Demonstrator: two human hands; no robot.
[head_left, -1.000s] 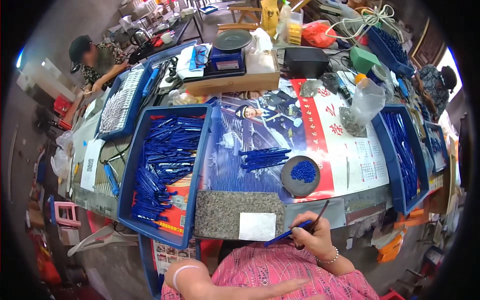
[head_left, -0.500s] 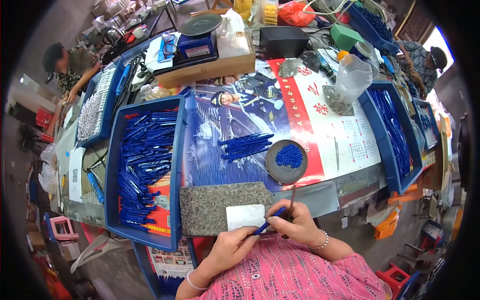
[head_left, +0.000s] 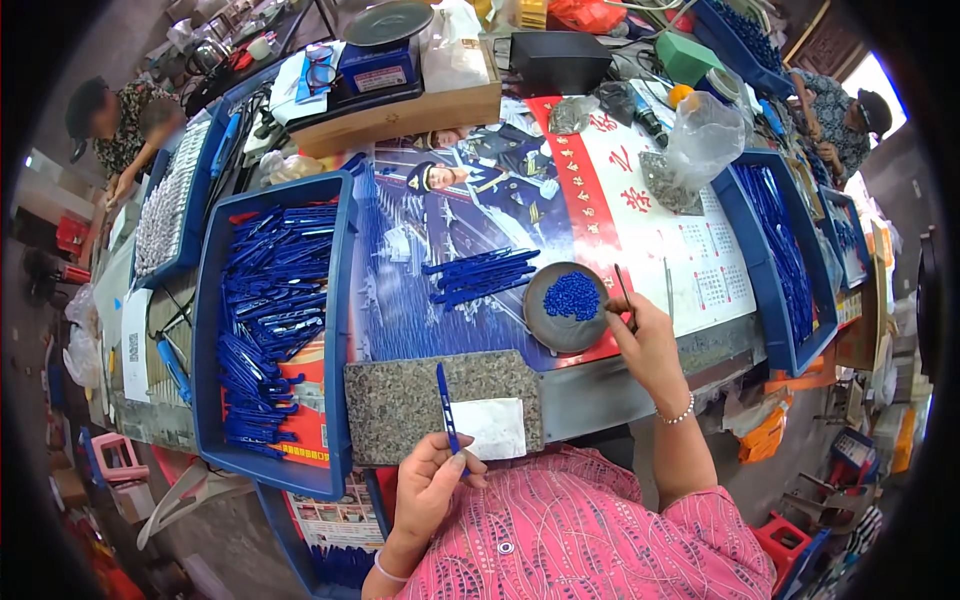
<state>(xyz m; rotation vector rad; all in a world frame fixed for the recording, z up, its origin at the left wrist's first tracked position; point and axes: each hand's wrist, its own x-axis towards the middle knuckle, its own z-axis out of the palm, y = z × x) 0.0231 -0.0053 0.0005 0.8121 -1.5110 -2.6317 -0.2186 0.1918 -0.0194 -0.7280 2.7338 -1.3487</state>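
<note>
My left hand [head_left: 432, 482] pinches a slim blue pen-shaped plastic piece [head_left: 445, 400], which points away from me over a granite slab [head_left: 400, 400]. A white paper [head_left: 490, 428] lies on the slab, just right of the piece. My right hand [head_left: 648, 345] is raised at the right edge of a round grey dish [head_left: 540, 325], fingers closed on a thin dark tool [head_left: 621, 285] whose exact kind I cannot make out. Small blue beads [head_left: 572, 296] are heaped in the dish. Beyond the slab lies a loose bunch of similar blue pieces [head_left: 480, 275].
A blue crate [head_left: 345, 300] of blue pieces stands at the left, another crate [head_left: 752, 240] at the right. A thin metal tool [head_left: 669, 285] lies on the poster [head_left: 400, 330]. Behind are a wooden box [head_left: 400, 118] and a clear bag [head_left: 705, 130]. Two people sit at the far sides.
My right hand has moved from beside my left hand out to the dish, taking the thin tool along. My left hand has shifted left and turned the blue piece upright in view.
</note>
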